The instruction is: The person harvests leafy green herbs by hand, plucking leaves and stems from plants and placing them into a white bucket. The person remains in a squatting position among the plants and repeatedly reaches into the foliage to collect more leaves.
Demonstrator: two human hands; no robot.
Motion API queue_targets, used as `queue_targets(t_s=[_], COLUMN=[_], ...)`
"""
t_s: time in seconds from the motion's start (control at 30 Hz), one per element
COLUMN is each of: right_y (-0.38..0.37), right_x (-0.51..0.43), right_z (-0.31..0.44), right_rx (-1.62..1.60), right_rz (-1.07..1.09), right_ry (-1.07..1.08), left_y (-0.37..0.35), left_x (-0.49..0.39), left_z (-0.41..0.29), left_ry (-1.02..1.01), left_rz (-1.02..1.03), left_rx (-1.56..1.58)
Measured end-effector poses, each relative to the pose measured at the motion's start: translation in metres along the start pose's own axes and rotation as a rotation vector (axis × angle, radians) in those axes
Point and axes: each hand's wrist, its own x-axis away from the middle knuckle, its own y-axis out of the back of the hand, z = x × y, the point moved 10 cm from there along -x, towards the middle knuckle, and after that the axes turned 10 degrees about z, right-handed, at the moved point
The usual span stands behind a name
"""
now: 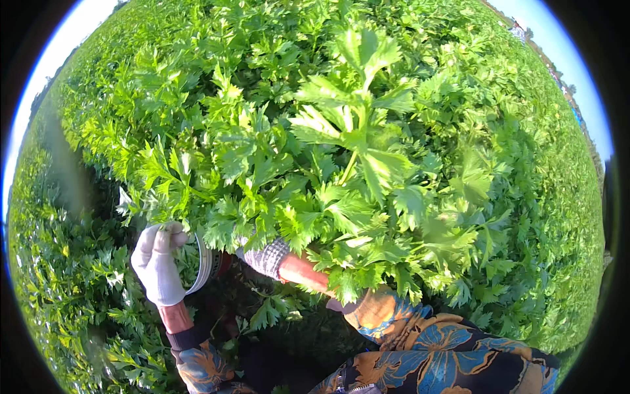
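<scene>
My left hand (160, 263), in a white knit glove, is raised at the lower left with its fingers curled. Celery leaves (162, 192) lie just above its fingertips; whether it grips any is not clear. Right beside that hand is the pale ribbed rim of a bucket (205, 266), tipped on its side with leaves inside its mouth. My right hand (263, 256), in a grey and white knit glove, reaches in under the celery foliage (339, 207). Leaves cover its fingers, so what they hold is hidden.
Dense celery plants (531, 197) spread over the field on all sides. A shaded gap (275, 340) opens between the plants below my hands. One tall celery stalk (362, 113) stands up close to the camera. A distant person (518, 32) is at the upper right.
</scene>
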Motion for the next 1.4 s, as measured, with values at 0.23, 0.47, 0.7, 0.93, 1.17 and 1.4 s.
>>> queue_targets(t_s=[0.23, 0.47, 0.7, 0.93, 1.17, 1.4], right_y=[0.007, 0.106, 0.154, 0.14, 0.126, 0.079], right_x=[0.015, 0.197, 0.337, 0.397, 0.419, 0.397], right_z=[0.063, 0.155, 0.215, 0.228, 0.214, 0.178], right_rx=[-0.31, -1.347, -1.331, -1.438, -1.252, -1.109], right_rz=[-0.085, 0.354, 0.377, 0.548, 0.43, 0.454], right_ry=[0.356, 0.926, 1.583, 1.223, 1.363, 0.864], left_y=[0.076, -0.029, -0.133, -0.124, -0.134, -0.154], left_x=[0.02, 0.136, 0.275, 0.306, 0.325, 0.332], left_z=[0.051, 0.124, 0.083, 0.071, 0.061, 0.044], left_ry=[0.2, -0.202, 0.3, 0.446, 0.467, 0.434], left_rz=[-0.089, 0.476, 0.643, 0.603, 0.591, 0.581], left_rx=[-1.412, -1.369, -1.066, -1.141, -1.188, -1.239])
